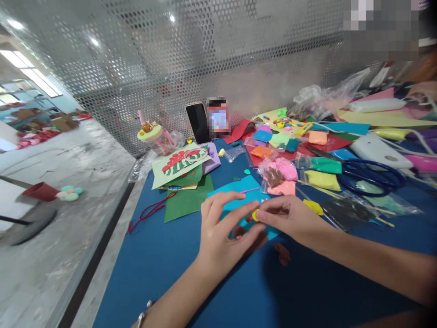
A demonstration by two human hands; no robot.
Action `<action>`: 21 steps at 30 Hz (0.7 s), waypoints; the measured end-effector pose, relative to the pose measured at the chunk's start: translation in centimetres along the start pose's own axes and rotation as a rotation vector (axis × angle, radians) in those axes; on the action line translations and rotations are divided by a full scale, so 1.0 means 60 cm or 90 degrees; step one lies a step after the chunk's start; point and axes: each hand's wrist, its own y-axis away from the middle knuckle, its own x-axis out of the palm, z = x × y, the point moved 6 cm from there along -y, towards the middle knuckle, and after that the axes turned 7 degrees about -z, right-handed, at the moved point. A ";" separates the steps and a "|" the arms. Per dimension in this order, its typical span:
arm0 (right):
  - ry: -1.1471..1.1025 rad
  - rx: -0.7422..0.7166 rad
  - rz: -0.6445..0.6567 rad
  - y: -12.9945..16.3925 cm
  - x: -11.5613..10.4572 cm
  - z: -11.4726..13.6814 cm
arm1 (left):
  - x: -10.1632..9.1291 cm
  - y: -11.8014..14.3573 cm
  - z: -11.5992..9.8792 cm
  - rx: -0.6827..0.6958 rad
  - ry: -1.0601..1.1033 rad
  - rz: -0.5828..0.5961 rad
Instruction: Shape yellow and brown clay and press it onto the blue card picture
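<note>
My right hand (290,216) is closed in a pinch on a small piece of yellow modelling clay (255,215). Close beside it, my left hand (221,223) has its fingers spread and curved, with index fingertip and thumb on either side of the yellow clay; whether they touch it I cannot tell. Both hands are over a bright blue sheet of paper (269,233). Some brown clay (239,231) shows partly behind my left hand. A flattened brown piece (282,254) lies on the table below my right wrist. A thin pink stick (249,190) rests on the blue sheet.
Bags of coloured clay (322,180), blue-handled scissors (372,175) and a white device (380,151) crowd the right. At left are a watermelon picture (184,161), green paper (189,200), red cord (150,212) and a lidded cup (159,139). A phone (198,123) leans against the perforated metal panel (146,68).
</note>
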 end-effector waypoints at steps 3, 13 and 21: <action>0.085 -0.024 -0.005 -0.002 -0.004 0.002 | 0.000 -0.001 0.005 -0.015 -0.008 0.002; 0.404 -0.170 -0.130 -0.015 -0.052 0.039 | 0.042 0.016 0.081 -0.210 -0.041 0.151; 0.502 -0.300 -0.107 -0.012 -0.035 0.035 | 0.060 0.020 0.097 -0.234 -0.087 0.199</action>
